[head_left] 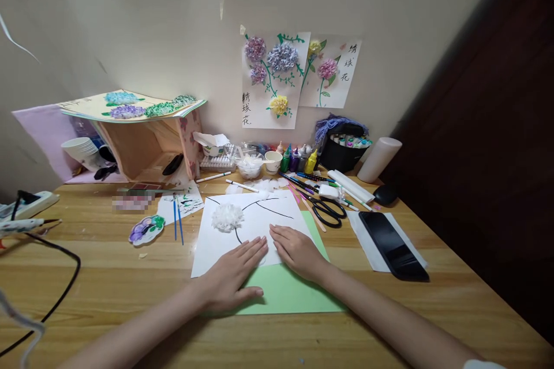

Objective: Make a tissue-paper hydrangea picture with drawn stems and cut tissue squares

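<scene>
A sheet of white paper [203, 256] lies over a light green sheet [294, 294] on the wooden table. Near its upper left a fluffy white paper flower [227, 217] is fixed, with black painted stem lines [274, 209] around it. My left hand [236, 271] rests flat on the lower part of the white paper, thumb stretched over the green sheet. Fingers extended, my right hand [298, 251] lies on the paper's right side, a small gap from the left fingertips. Neither hand holds anything. What lies under the palms is hidden.
Black scissors [329, 211] lie beyond the paper, beside several pens. A black phone [392, 245] is at right. Two blue brushes [178, 222] and a paint palette [147, 230] lie left. Paint bottles [296, 159] stand along the wall; a glue gun [26, 225] is far left.
</scene>
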Demonstrator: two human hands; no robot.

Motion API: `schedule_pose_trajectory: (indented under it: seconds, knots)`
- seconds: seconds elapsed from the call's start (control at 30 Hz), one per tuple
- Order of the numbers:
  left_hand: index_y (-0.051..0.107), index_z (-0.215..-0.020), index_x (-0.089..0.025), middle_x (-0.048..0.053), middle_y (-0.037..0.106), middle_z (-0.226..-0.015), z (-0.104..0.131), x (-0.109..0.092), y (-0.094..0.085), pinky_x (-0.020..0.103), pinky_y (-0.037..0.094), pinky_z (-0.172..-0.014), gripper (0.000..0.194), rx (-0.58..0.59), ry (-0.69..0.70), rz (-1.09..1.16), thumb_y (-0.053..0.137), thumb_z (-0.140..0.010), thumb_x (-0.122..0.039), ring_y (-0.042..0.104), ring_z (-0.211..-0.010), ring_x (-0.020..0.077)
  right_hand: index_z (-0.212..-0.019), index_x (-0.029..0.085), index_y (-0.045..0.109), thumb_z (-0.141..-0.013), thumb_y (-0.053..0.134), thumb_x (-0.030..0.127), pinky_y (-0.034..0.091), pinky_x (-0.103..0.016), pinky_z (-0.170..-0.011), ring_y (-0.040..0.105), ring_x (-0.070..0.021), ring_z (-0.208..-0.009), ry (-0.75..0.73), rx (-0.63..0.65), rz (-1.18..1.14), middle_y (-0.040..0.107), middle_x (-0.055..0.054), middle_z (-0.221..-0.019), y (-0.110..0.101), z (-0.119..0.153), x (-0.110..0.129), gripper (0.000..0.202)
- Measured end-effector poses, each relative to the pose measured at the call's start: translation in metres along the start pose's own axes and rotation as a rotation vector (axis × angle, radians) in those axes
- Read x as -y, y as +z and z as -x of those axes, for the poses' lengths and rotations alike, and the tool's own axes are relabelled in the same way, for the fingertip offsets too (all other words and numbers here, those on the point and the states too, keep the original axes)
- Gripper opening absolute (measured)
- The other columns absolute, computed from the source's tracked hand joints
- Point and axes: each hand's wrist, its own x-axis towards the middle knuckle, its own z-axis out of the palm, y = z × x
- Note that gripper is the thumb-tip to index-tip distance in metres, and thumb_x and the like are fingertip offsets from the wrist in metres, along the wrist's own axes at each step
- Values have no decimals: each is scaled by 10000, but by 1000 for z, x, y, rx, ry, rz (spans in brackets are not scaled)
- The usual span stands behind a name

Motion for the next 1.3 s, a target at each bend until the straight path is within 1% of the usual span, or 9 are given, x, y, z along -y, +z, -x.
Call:
schedule_pose_trajectory:
  seconds: [0.1,0.17,0.3,0.37,0.53,0.8,1.0,1.1,1.3]
  knots:
    - [11,-1460,-212,85,29,-1523,5,-1,-5,433,161,-1138,740,-49,4,34,376,-886,-502,105,-1396,257,-1151,147,613,-916,361,205,470,-386,-958,568,-202,-1108,24,-31,-86,630,-86,-1189,-1,1,-2,349]
    - [93,-1455,-225,81,116,-1524,16,0,-8,427,189,-1134,643,-215,-64,79,350,-907,-442,160,-1389,246,-1126,175,627,-925,353,211,478,-383,-948,572,-191,-1101,64,-68,-154,649,-69,-1158,-3,1,-6,341]
    - [363,-1302,-224,118,399,-1383,48,13,-7,452,319,-1065,433,-732,-594,253,323,-908,-398,399,-1269,252,-1266,179,518,-922,367,242,415,-414,-1018,478,-199,-1220,50,-34,-153,533,-83,-1314,-9,-16,-21,381]
    - [383,-1241,-155,173,415,-1315,61,24,-1,461,410,-981,512,-807,-854,401,432,-832,-459,491,-1168,284,-1355,161,408,-925,366,289,359,-417,-1063,400,-203,-1288,7,56,-119,429,-93,-1402,-8,-34,-32,451]
    - [388,-1193,-124,157,476,-1168,60,33,8,446,422,-940,738,-701,-905,364,671,-588,-437,519,-1084,304,-1330,155,441,-922,366,341,342,-387,-1069,406,-193,-1286,-11,123,-59,448,-97,-1387,10,-78,-59,454]
    - [508,-908,-131,79,608,-873,44,31,-11,334,440,-705,408,-514,-986,403,655,-596,-350,590,-839,250,-1130,89,583,-918,338,205,373,-422,-996,509,-231,-1160,117,-48,12,597,-169,-1194,19,-114,-84,345]
    - [506,-803,-158,15,615,-726,54,29,-21,255,435,-550,417,-449,-966,873,636,-624,-512,612,-678,181,-981,143,652,-888,432,204,402,-329,-927,543,-192,-1030,69,-23,-26,642,-95,-1055,13,-145,-74,247]
    - [485,-858,-161,8,636,-680,63,21,-33,218,422,-487,459,-444,-963,1063,634,-633,-532,621,-597,151,-942,140,667,-885,427,209,408,-322,-898,559,-200,-992,84,2,-54,658,-98,-1009,4,-147,-73,256]
    - [500,-963,-118,-43,543,-440,82,8,-54,190,330,-349,485,-541,-960,920,609,-661,-481,517,-356,117,-906,147,684,-870,418,243,452,-316,-794,611,-218,-882,125,90,-134,690,-95,-950,-22,-117,-86,285]
